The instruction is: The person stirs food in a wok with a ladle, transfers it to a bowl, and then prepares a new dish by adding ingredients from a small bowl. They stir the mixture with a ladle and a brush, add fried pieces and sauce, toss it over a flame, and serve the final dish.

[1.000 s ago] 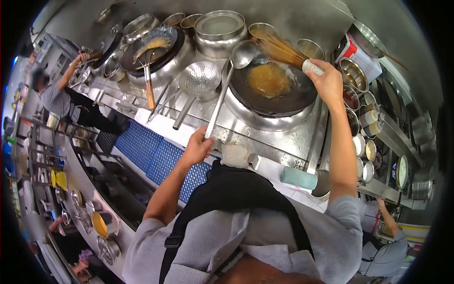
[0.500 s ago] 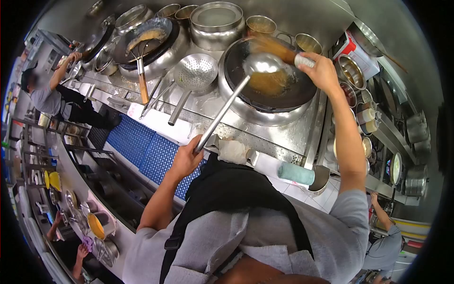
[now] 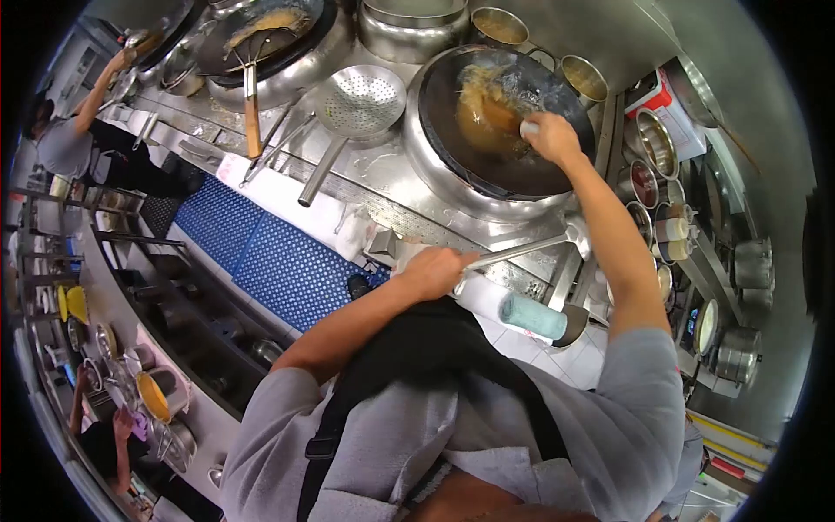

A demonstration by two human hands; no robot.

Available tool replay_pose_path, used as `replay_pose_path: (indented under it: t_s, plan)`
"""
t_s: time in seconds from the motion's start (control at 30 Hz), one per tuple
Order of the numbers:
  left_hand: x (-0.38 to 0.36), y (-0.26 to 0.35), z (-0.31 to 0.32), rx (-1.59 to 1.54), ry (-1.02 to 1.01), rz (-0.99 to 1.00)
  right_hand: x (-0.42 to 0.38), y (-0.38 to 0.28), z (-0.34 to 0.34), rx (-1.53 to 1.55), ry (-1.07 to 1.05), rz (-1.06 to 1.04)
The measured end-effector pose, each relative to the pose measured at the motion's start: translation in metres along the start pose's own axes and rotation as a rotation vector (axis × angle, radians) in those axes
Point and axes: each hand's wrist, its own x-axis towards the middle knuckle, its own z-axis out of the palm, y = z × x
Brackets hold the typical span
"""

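Note:
My left hand (image 3: 435, 271) is closed around the handle of a steel ladle (image 3: 522, 250). The ladle points right, and its bowl, partly hidden by my right forearm, lies near the stove's right front edge. Inside the black wok (image 3: 437, 113), my right hand (image 3: 555, 137) grips a wok brush by its white-wrapped end. The brown bristles of the wok brush (image 3: 502, 117) are in murky brownish liquid (image 3: 474, 130) that splashes up the far side. Left of the wok rests a perforated strainer (image 3: 361, 100) with a long handle.
A second wok (image 3: 300, 43) with a wooden-handled wire skimmer (image 3: 251, 113) sits at the left. Metal pots (image 3: 497, 28) line the back. A rolled teal cloth (image 3: 532, 315) lies on the front ledge. Sauce containers (image 3: 644, 184) stand at right. Another person (image 3: 70, 143) works at far left.
The ladle has swung from above the wok down to the front right, my left hand moving right with it. My right hand has lowered the brush into the wok's liquid. The view has shifted.

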Motion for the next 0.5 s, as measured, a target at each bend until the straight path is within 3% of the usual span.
replay_pose_path:
  t_s: [0.07,0.13,0.2,0.3,0.37,0.4,0.47,0.5]
  plan:
    - [0.018,-0.001,0.021,-0.017,0.010,-0.010,-0.022,0.013,-0.041,0.020,-0.125,-0.048]
    - [0.030,0.005,0.037,-0.019,0.014,-0.056,-0.022,0.033,-0.062,-0.119,-0.176,0.055]
    - [0.040,0.015,0.043,-0.070,-0.002,-0.110,0.006,0.057,-0.042,-0.115,-0.045,0.113]
    - [0.053,0.037,0.057,-0.168,-0.015,-0.207,0.047,0.031,0.005,0.021,0.072,0.068]
    - [0.057,0.049,0.072,-0.244,0.022,-0.106,0.052,0.010,0.032,0.120,0.086,0.020]
    - [0.063,0.046,0.092,-0.290,-0.005,-0.006,0.042,0.001,0.028,0.146,0.029,-0.094]
    - [0.075,0.065,0.088,-0.647,-0.342,-0.027,0.005,-0.017,0.017,0.255,-0.081,-0.057]
    - [0.078,0.075,0.090,-0.686,-0.384,-0.007,-0.018,-0.019,0.004,0.289,-0.107,-0.043]
